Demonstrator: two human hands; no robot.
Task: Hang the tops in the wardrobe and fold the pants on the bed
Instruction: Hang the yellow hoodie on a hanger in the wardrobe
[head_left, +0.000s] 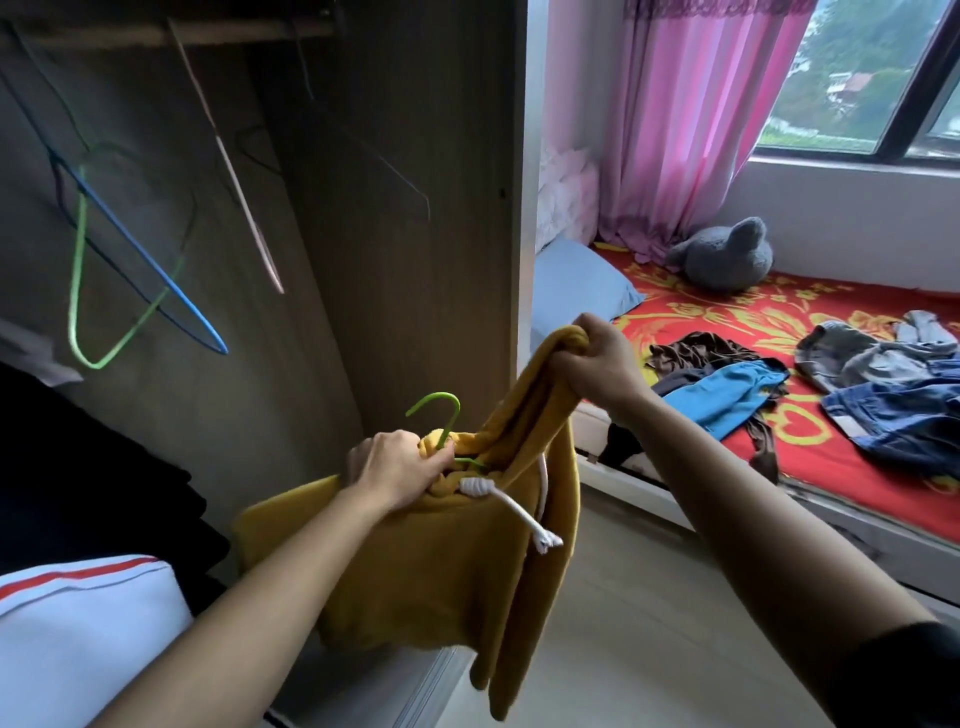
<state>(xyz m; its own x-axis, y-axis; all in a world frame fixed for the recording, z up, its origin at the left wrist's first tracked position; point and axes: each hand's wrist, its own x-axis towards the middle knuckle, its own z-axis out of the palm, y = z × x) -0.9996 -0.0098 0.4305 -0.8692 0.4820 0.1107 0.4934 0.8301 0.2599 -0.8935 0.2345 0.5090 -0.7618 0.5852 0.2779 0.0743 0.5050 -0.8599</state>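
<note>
Hands: the left hand is curled round the collar of the yellow hoodie and the neck of the green hanger together; the right hand is clenched on a bunched fold of the same hoodie, higher and to the right.
Hoodie: held in the air before the open wardrobe; its body droops below the left hand; a white drawstring dangles from the neck; how far the hanger sits inside the cloth is hidden.
Hook: upright, just above the left hand, its tip turned left.
Rail: runs left to right across the wardrobe top, up and left of both hands, well apart from the hook; a blue hanger and a pink hanger hang bare below it.
Coming move: the left hand is nearer the rail and carries the hook, so the lift likely goes up and left, hook set across the rail; the right hand's bunch probably needs dropping first.
Bed: off to the right; jeans and a blue garment lie unfolded; folding looks not yet done.
</note>
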